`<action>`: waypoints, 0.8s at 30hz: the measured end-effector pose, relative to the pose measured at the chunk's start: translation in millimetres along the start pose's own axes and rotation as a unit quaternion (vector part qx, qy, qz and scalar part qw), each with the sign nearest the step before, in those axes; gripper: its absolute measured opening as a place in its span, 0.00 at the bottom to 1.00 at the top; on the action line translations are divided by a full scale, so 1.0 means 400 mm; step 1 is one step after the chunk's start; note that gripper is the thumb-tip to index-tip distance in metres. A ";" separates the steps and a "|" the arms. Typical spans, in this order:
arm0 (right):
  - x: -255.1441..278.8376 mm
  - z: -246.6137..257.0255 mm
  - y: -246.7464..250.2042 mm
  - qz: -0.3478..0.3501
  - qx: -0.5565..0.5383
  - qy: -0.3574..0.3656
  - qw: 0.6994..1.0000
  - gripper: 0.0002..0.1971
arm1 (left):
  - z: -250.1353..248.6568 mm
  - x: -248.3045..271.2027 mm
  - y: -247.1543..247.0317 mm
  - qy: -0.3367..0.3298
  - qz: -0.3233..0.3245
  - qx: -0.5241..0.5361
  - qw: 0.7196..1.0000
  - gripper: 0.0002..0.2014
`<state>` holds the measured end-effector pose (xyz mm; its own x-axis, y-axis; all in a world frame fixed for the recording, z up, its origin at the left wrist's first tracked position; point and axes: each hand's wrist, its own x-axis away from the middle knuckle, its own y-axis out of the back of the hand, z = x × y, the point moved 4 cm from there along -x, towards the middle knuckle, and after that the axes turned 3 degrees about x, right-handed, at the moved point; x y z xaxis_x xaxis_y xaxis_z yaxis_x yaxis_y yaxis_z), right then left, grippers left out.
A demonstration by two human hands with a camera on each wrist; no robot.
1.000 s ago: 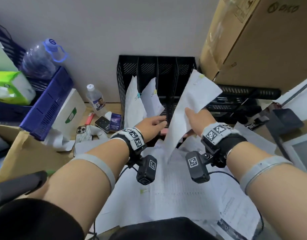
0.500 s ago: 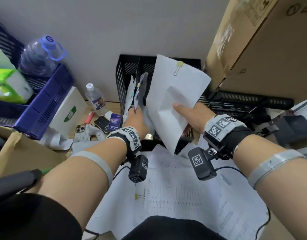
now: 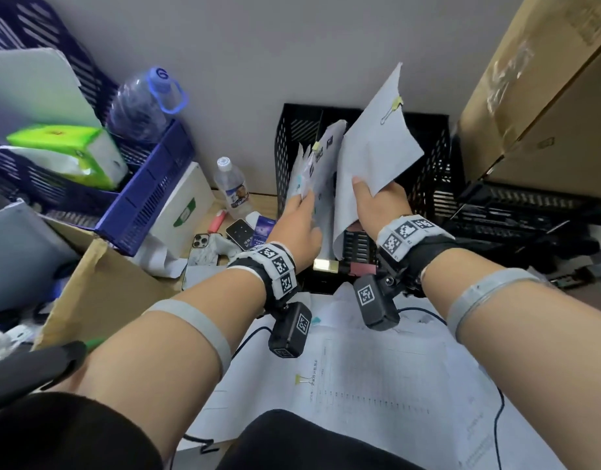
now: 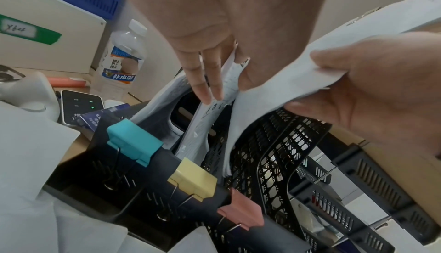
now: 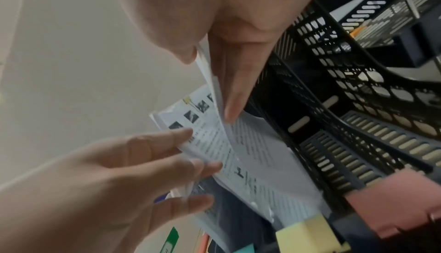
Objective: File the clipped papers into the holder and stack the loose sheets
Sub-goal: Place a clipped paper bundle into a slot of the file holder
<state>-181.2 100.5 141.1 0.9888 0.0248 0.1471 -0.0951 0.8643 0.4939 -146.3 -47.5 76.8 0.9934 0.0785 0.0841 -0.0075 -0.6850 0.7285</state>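
Filed papers crowd the black holder's left slots; its right slots stand open.

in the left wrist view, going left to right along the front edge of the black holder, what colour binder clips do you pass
teal binder clip → yellow binder clip → pink binder clip, all clipped on the holder front edge.

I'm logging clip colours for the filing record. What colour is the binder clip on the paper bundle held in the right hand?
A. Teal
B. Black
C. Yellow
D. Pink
C: the head view shows a yellow binder clip at the top edge of the paper bundle in the right hand.
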 end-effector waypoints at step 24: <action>0.043 -0.148 -0.140 0.275 0.074 -0.150 0.947 0.14 | 0.019 0.030 -0.027 -0.015 0.061 0.009 0.998 0.33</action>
<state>-152.1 82.2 65.1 0.7103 0.2863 0.6430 -0.6226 0.6818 0.3842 -133.4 -44.3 64.8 0.9882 -0.0289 0.1506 -0.1275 -0.7007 0.7019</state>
